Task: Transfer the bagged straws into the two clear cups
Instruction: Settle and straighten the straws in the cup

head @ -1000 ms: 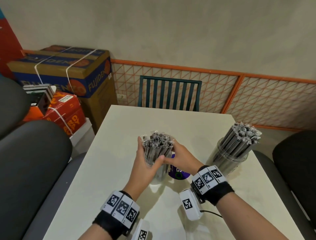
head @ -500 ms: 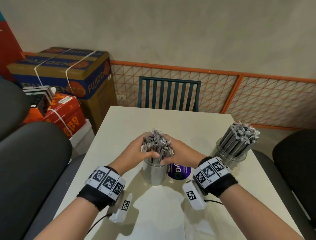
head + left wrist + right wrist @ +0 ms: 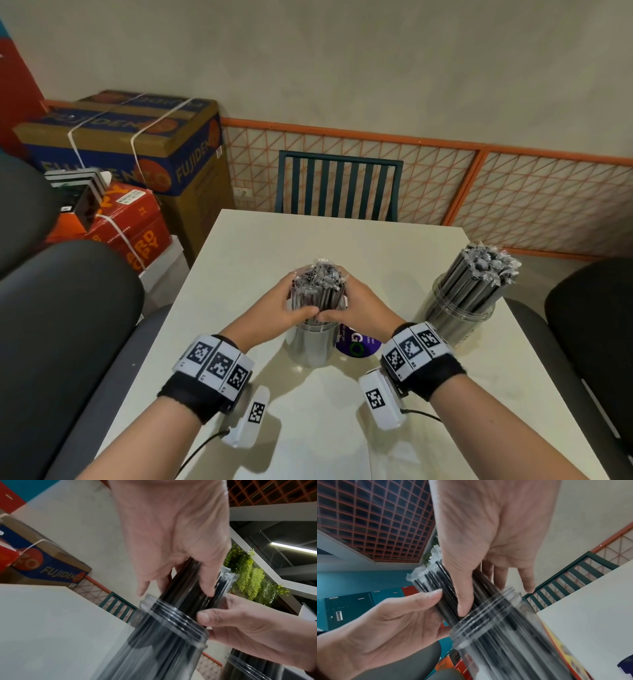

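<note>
A bundle of black wrapped straws (image 3: 318, 287) stands in a clear cup (image 3: 312, 346) at the middle of the white table (image 3: 239, 274). My left hand (image 3: 291, 306) and right hand (image 3: 354, 303) wrap the bundle from both sides just above the rim, thumbs meeting in front. In the left wrist view the left hand's fingers (image 3: 205, 582) press the straws (image 3: 183, 582) above the cup's rim (image 3: 178, 619). In the right wrist view the right thumb (image 3: 464, 601) lies along the straws (image 3: 435, 582). A second clear cup (image 3: 457, 318), at the right, holds more straws (image 3: 486, 270).
A purple printed bag (image 3: 359, 346) lies flat behind the middle cup. A green chair (image 3: 337, 186) stands at the far table edge, dark seats (image 3: 68, 325) flank both sides, and cardboard boxes (image 3: 137, 144) are stacked at the left.
My left hand moved from the near side of the cup to the bundle's left. Both hands now close round the straws, which sit lower in the cup.
</note>
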Available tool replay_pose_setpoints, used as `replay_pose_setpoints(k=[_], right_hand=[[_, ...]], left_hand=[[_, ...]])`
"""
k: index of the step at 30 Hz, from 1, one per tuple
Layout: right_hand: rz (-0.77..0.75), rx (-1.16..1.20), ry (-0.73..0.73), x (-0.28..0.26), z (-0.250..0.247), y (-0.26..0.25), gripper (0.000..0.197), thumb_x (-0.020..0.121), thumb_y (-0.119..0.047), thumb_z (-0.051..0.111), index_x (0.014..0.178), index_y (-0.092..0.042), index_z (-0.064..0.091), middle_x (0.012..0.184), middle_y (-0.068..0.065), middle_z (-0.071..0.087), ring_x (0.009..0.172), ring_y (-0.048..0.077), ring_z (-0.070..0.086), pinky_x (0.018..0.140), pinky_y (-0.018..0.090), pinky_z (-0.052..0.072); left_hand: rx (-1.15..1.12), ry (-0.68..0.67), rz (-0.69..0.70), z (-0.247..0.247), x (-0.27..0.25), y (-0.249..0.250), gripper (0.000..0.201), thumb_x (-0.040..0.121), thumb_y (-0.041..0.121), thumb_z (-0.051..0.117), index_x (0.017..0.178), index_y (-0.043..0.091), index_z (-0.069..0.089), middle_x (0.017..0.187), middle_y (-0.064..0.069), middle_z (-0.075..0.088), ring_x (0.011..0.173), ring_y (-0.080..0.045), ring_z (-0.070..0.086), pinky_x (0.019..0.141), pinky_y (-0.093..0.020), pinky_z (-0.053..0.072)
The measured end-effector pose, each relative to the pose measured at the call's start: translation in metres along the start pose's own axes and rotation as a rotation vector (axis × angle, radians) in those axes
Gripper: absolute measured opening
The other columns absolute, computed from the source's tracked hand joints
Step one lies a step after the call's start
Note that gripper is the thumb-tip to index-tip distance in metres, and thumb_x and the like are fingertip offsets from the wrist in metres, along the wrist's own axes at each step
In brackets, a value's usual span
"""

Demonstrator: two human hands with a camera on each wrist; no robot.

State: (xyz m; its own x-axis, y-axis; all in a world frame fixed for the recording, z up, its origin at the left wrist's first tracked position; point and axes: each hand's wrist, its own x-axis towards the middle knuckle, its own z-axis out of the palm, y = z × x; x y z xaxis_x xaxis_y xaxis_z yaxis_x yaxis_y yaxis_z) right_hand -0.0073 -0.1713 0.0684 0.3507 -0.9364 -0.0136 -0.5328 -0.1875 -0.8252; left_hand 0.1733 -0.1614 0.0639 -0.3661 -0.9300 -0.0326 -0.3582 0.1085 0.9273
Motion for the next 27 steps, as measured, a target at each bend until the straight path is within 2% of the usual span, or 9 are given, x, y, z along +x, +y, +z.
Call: replay_pose_setpoints(k=[4, 7, 9, 12, 14, 16, 18, 23, 27], right_hand=[[0.001, 0.000, 0.005, 0.001, 0.000, -0.004, 0.069, 0.080, -0.011, 0.070, 0.138, -0.020, 0.035, 0.122, -0.001, 0.059, 0.112, 0.012, 0.056, 0.095, 0.021, 0.045], [-0.019, -0.001, 0.068, 0.001, 0.002, -0.009, 0.062, 0.081, -0.016, 0.070, 0.135, -0.018, 0.040, 0.122, 0.001, 0.062, 0.104, 0.009, 0.056, 0.091, 0.021, 0.045], [-0.025, 0.012, 0.103, 0.000, -0.002, -0.010, 0.057, 0.082, -0.017, 0.070, 0.132, -0.017, 0.043, 0.120, 0.002, 0.062, 0.103, 0.008, 0.055, 0.088, 0.019, 0.043], [-0.023, -0.009, 0.101, -0.002, -0.009, -0.008, 0.055, 0.083, -0.017, 0.069, 0.132, -0.018, 0.044, 0.121, 0.000, 0.062, 0.107, 0.010, 0.056, 0.093, 0.022, 0.044], [-0.012, -0.013, 0.069, -0.003, -0.010, -0.005, 0.059, 0.081, -0.016, 0.071, 0.133, -0.020, 0.043, 0.121, -0.001, 0.061, 0.108, 0.008, 0.056, 0.097, 0.025, 0.044], [-0.002, -0.003, 0.035, -0.004, -0.009, -0.004, 0.067, 0.079, -0.013, 0.073, 0.135, -0.022, 0.039, 0.124, -0.002, 0.060, 0.112, 0.010, 0.055, 0.099, 0.026, 0.043], [-0.004, -0.001, 0.002, -0.005, -0.007, -0.003, 0.073, 0.078, -0.012, 0.074, 0.138, -0.022, 0.035, 0.127, -0.003, 0.057, 0.115, 0.009, 0.054, 0.101, 0.026, 0.042], [-0.011, -0.062, -0.065, -0.007, -0.002, -0.002, 0.078, 0.080, -0.021, 0.072, 0.144, -0.022, 0.027, 0.127, -0.014, 0.047, 0.113, -0.001, 0.046, 0.093, 0.008, 0.035], [-0.010, -0.064, -0.061, -0.006, -0.001, 0.005, 0.081, 0.080, -0.024, 0.072, 0.145, -0.020, 0.025, 0.141, -0.002, 0.047, 0.126, 0.010, 0.047, 0.106, 0.028, 0.040]], left_hand=[[-0.035, 0.022, 0.016, 0.003, 0.001, 0.000, 0.081, 0.073, 0.033, 0.076, 0.138, 0.034, 0.028, 0.128, 0.018, 0.044, 0.116, 0.005, 0.045, 0.092, -0.007, 0.037], [-0.026, 0.163, 0.050, 0.012, 0.003, 0.005, 0.070, 0.076, 0.043, 0.068, 0.135, 0.025, 0.036, 0.127, 0.009, 0.051, 0.116, -0.003, 0.049, 0.096, -0.018, 0.041], [-0.039, 0.194, 0.075, 0.011, 0.004, 0.009, 0.052, 0.087, 0.033, 0.059, 0.134, 0.020, 0.041, 0.124, 0.008, 0.054, 0.111, 0.002, 0.052, 0.094, -0.012, 0.043], [-0.046, 0.065, 0.066, 0.001, 0.003, 0.008, 0.050, 0.092, 0.024, 0.054, 0.138, 0.024, 0.035, 0.125, 0.011, 0.052, 0.109, 0.010, 0.049, 0.082, 0.003, 0.039], [-0.049, 0.006, 0.051, -0.003, 0.002, 0.001, 0.057, 0.089, 0.029, 0.059, 0.138, 0.035, 0.031, 0.134, 0.011, 0.048, 0.119, 0.002, 0.047, 0.093, -0.006, 0.040], [-0.084, -0.012, 0.049, -0.003, 0.000, -0.006, 0.065, 0.081, 0.042, 0.063, 0.137, 0.047, 0.029, 0.142, 0.012, 0.042, 0.129, -0.002, 0.042, 0.108, -0.027, 0.038], [-0.129, -0.012, 0.035, 0.001, -0.005, -0.009, 0.074, 0.074, 0.051, 0.064, 0.137, 0.051, 0.025, 0.146, 0.012, 0.037, 0.132, -0.003, 0.039, 0.111, -0.036, 0.035], [-0.067, 0.121, 0.069, 0.020, -0.009, -0.005, 0.090, 0.067, 0.053, 0.071, 0.141, 0.041, 0.022, 0.145, 0.014, 0.035, 0.132, 0.000, 0.035, 0.110, -0.025, 0.031], [0.026, 0.179, 0.121, 0.018, 0.000, -0.002, 0.074, 0.071, 0.032, 0.077, 0.129, 0.044, 0.032, 0.125, 0.016, 0.043, 0.115, 0.016, 0.038, 0.097, -0.008, 0.032]])
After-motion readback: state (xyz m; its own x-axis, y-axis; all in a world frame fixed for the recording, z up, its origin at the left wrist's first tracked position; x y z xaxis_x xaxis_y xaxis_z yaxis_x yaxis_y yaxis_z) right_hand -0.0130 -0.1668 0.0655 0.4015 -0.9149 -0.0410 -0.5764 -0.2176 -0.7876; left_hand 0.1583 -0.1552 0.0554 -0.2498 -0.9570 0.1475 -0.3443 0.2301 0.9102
